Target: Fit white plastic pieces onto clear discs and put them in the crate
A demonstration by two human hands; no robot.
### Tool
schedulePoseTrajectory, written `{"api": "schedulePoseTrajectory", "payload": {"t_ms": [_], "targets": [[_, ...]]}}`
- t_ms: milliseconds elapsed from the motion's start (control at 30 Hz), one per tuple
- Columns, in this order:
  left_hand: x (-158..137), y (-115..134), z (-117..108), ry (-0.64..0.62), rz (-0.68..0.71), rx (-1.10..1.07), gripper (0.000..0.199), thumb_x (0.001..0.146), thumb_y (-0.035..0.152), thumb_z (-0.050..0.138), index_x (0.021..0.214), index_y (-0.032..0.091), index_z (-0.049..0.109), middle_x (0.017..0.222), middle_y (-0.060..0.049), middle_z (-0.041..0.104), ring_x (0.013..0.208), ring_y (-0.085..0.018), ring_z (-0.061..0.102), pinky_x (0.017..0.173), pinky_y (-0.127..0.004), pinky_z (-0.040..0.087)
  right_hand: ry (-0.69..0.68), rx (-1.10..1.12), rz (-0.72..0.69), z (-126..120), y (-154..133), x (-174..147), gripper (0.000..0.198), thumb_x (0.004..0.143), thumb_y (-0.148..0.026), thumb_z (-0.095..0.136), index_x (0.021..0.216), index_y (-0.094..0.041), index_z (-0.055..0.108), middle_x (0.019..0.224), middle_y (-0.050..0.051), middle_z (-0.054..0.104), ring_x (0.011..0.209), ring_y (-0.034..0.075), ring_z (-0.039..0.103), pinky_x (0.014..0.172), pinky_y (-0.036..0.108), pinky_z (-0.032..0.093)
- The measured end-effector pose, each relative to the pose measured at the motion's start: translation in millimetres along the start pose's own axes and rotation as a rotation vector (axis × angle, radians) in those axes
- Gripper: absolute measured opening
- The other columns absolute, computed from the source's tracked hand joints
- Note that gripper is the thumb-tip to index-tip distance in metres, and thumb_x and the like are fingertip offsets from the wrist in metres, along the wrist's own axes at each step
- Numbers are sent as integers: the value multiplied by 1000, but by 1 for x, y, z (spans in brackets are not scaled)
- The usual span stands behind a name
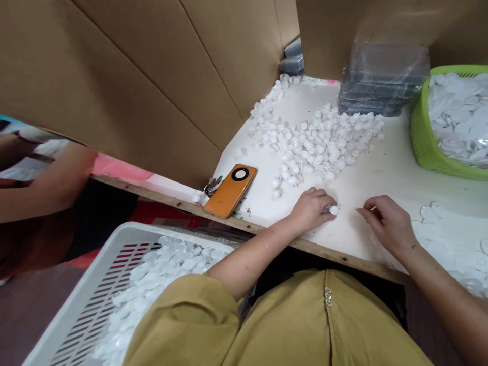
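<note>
- Nearest is the wearer's olive shirt (290, 325), with a white slotted plastic basket (152, 228) of white discs (183, 262) beside it on the left, below the tabletop.
- The wooden table edge (343, 258) runs just in front of the shirt, bordering a white tabletop (396, 168).
- The left hand (314, 209) is over the tabletop, pinching a small white round piece (333, 209) at its fingertips.
- The right hand (389, 223) is just beside it, apart from that piece, thumb and forefinger brought close; whether anything sits between them I cannot tell.
- Thin translucent discs (438, 249) lie scattered on the table to the right of the right hand.
- An orange smartphone (229, 195) lies camera side up near the table edge, with a bunch of keys (212, 186) against it.
- Beyond the hands spreads a loose pile of white round pieces (320, 142).
- To the right stands a green plastic basket (419, 134) filled with white pieces (461, 107).
- Behind the pile is a plastic-wrapped grey stack (381, 84).
- Brown cardboard panels (152, 91) wall the table; past the left one shows a co-worker's arm (49, 178).
</note>
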State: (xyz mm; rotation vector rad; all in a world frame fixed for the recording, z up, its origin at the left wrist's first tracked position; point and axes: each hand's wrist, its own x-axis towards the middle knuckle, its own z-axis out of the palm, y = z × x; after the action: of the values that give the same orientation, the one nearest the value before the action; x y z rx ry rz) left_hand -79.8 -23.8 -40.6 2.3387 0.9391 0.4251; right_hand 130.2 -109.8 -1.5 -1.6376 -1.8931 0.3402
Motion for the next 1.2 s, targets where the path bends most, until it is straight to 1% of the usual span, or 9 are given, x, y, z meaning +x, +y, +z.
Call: {"api": "schedulePoseTrajectory", "payload": {"t_ms": [67,133,233,333,433,667,833,967,1200], "targets": [[2,-2,1,0,18,-23,28,73,35,75,96,20,69,89,-3,64,86,-19,56,84,-31,40,-22,149,-24,13,-12,6,12,91,-32,53,85,-22,58,86,5,61,73,18,58,65,30,45],[3,-3,1,11,43,-44,27,75,36,74,94,19,69,85,-2,63,84,-18,57,82,-30,39,-79,287,15,26,-18,9,15,90,-34,56,83,-22,61,89,6,62,78,18,59,68,30,46],[3,-5,2,26,64,-56,25,77,39,71,92,19,68,83,-2,63,82,-17,58,81,-30,39,-101,406,234,41,-17,12,18,82,-39,65,83,-21,61,89,5,63,76,18,59,67,30,48],[4,-5,3,20,48,-50,27,77,41,70,91,19,68,84,-2,64,81,-17,57,81,-30,39,-153,489,499,45,-10,16,34,68,-43,76,88,-20,61,80,2,64,65,15,58,61,29,48],[5,-4,3,18,35,-47,28,76,44,70,89,19,68,84,-2,64,79,-16,56,80,-29,40,-262,594,615,42,-9,22,36,64,-47,77,78,-18,61,62,0,60,56,14,55,53,26,46],[4,-1,-5,-5,54,-24,23,79,41,66,85,18,66,83,-2,64,76,-16,55,77,-29,39,-332,578,672,39,-21,37,37,63,-48,77,73,-17,59,53,0,59,47,12,54,42,21,41],[2,1,-12,-47,40,-35,29,69,37,74,89,17,67,83,-2,63,79,-18,56,80,-31,40,-411,487,701,39,-20,45,35,66,-47,73,73,-18,55,51,-2,56,44,12,54,36,20,36],[3,0,-12,-71,14,-86,32,68,41,76,89,18,68,83,-2,63,81,-19,57,82,-31,40,-490,530,654,36,-17,45,34,69,-47,71,76,-19,53,52,-2,58,46,13,57,38,20,38],[5,-6,-7,-44,59,-69,21,79,39,67,80,18,64,82,-2,63,74,-16,54,79,-30,40,-467,586,716,39,-14,42,36,70,-47,70,78,-19,50,55,-1,60,45,14,58,36,20,38]]}}
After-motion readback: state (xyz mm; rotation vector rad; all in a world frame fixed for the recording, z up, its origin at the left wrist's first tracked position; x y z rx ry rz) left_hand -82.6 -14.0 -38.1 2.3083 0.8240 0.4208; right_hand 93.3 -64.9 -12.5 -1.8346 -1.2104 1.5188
